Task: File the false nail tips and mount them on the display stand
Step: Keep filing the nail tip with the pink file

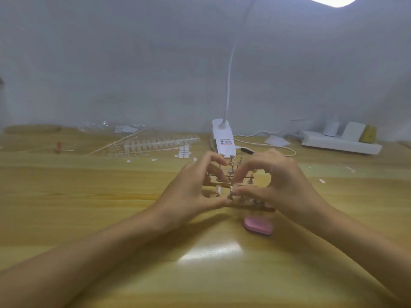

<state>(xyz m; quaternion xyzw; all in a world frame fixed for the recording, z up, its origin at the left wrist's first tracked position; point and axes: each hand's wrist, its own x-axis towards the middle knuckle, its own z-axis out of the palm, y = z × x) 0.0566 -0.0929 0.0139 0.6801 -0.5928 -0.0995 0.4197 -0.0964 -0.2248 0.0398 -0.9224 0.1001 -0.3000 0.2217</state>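
A display stand (242, 206) with gold strips and small metal holders sits at the table's middle, between my hands. My left hand (191, 190) curls around the stand's left side, thumb at the near strip's end and fingers over the far row. My right hand (280, 181) pinches a clear false nail tip (233, 189) over a holder on the near row. Another clear tip (218, 189) sits mounted just to its left. A pink buffer block (258, 225) lies on the table in front of the stand.
Strips of clear nail tips (155, 143) and a sheet of white adhesive tabs (184, 151) lie at the back left. A white clip lamp (222, 138) stands behind the stand, its cable trailing right. A white power strip (340, 142) sits back right. A red pin (58, 146) stands far left.
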